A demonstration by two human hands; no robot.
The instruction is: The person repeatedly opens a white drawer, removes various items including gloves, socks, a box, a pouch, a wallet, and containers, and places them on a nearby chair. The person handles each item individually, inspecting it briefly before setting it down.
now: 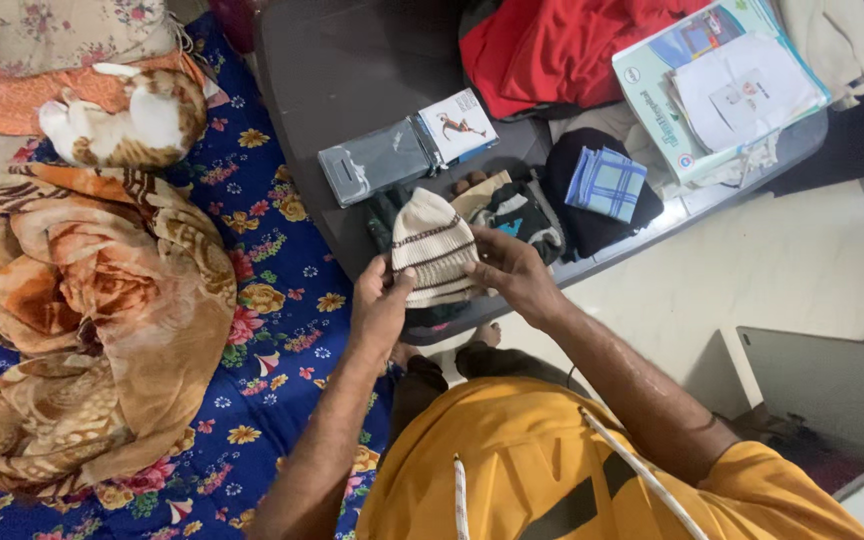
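A cream knitted cap [434, 245] with brown stripes is held between both hands over the near edge of a dark grey table [352, 70]. My left hand [380, 305] grips its lower left rim. My right hand [514, 270] pinches its right side. Under and behind the cap lie dark folded garments [517, 210] and a black cloth bundle [572, 185] with a blue checked handkerchief [605, 183] on top.
On the table lie a grey pouch [372, 160], a small white box [458, 125], red clothing [552, 50] and a large printed envelope with papers [717, 85]. A cat [132, 115] lies on the blue floral bedsheet [272, 320] beside an orange floral blanket [92, 320]. White floor is at right.
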